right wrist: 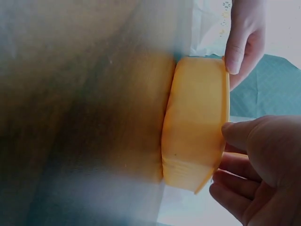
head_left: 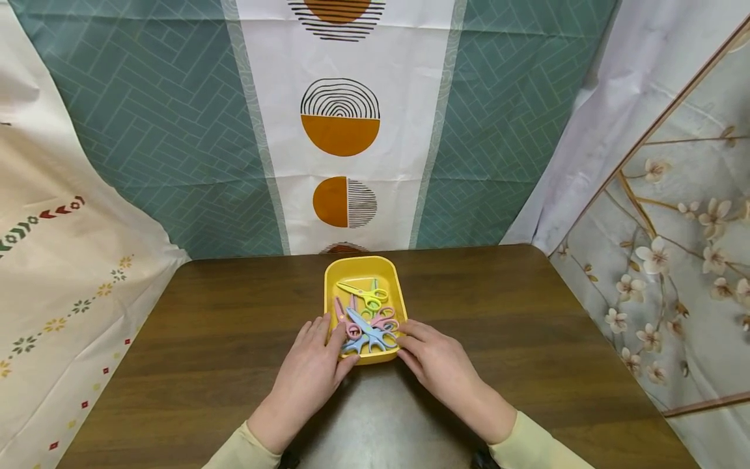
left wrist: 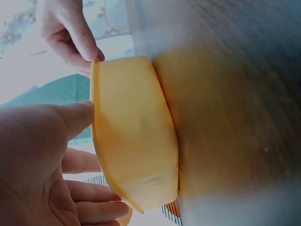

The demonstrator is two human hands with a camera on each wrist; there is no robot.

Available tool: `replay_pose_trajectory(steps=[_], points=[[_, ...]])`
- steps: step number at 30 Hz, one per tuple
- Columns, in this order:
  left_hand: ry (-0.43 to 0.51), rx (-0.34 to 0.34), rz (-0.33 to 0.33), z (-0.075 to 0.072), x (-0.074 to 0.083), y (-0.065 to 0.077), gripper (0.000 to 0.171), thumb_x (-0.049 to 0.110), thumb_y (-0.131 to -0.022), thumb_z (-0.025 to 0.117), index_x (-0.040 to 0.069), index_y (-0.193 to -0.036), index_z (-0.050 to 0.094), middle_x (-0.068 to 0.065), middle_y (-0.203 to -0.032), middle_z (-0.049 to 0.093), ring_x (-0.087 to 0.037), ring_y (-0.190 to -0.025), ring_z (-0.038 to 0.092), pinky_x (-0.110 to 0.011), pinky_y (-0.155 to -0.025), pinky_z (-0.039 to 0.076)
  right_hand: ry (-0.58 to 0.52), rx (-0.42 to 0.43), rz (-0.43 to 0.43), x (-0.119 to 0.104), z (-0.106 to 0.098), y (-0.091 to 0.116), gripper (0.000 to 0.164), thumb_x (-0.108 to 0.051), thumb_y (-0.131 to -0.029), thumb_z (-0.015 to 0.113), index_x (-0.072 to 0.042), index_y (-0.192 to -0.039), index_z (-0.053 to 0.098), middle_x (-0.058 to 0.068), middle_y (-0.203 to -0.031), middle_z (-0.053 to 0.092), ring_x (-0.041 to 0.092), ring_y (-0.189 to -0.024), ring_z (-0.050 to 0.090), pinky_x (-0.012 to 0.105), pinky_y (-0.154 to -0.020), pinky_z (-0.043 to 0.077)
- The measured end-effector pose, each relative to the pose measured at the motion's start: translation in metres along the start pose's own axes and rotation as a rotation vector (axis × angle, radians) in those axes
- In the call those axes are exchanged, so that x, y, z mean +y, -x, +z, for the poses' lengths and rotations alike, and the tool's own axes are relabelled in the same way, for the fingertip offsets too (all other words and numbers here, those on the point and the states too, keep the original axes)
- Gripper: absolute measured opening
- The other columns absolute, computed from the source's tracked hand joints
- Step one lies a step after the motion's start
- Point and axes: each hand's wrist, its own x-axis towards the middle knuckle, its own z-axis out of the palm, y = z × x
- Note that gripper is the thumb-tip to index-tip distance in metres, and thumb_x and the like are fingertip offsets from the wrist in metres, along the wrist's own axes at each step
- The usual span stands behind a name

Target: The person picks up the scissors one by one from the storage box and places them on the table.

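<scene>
A yellow plastic tray (head_left: 375, 357) with raised walls stands on the table in the head view. Several small scissors lie in it: a yellow-green pair (head_left: 353, 288) towards the far end, pink ones (head_left: 340, 311) and blue ones (head_left: 361, 320) heaped at the near end. My left hand (head_left: 310, 365) holds the tray's near left corner, thumb on the front rim and fingers along the side. At the near right corner my right hand (head_left: 442, 361) grips the rim likewise. Both wrist views show the tray's front wall (left wrist: 134, 122) with a thumb at the rim from each side.
The dark brown wooden table (head_left: 246, 312) extends to both sides of the tray. Behind its far edge hangs a green and white patterned cloth (head_left: 404, 130). A cream cloth (head_left: 70, 260) hangs at the left, a flowered one (head_left: 691, 326) at the right.
</scene>
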Motion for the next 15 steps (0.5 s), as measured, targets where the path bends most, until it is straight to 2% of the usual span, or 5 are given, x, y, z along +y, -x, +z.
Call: replay_pose_trajectory(steps=[3, 9, 15], points=[[-0.011, -0.007, 0.002, -0.0011, 0.0, 0.0, 0.061, 0.04, -0.098, 0.085, -0.002, -0.14, 0.069, -0.034, -0.137, 0.067, -0.05, -0.131, 0.066, -0.062, -0.119, 0.046, -0.004, 0.008, -0.012, -0.0011, -0.0008, 0.0031, 0.023, -0.02, -0.096, 0.089, -0.01, -0.117, 0.084, 0.009, -0.129, 0.077, 0.027, -0.128, 0.071, 0.046, -0.101, 0.062], [-0.049, 0.028, 0.037, -0.0049, -0.0014, -0.0016, 0.064, 0.043, -0.094, 0.09, -0.004, -0.134, 0.072, -0.031, -0.13, 0.072, -0.044, -0.121, 0.072, -0.058, -0.114, 0.051, -0.005, 0.008, -0.024, -0.0029, -0.0022, 0.0039, 0.023, -0.019, -0.096, 0.089, -0.009, -0.116, 0.084, 0.01, -0.127, 0.077, 0.029, -0.126, 0.071, 0.047, -0.101, 0.062], [-0.054, 0.035, 0.033, -0.0039, -0.0022, -0.0018, 0.066, 0.044, -0.095, 0.089, -0.006, -0.134, 0.071, -0.032, -0.135, 0.07, -0.046, -0.126, 0.07, -0.058, -0.117, 0.048, 0.005, 0.001, -0.019, -0.0033, -0.003, 0.0028, 0.022, -0.021, -0.097, 0.088, -0.009, -0.116, 0.084, 0.01, -0.128, 0.077, 0.029, -0.128, 0.071, 0.047, -0.102, 0.061]])
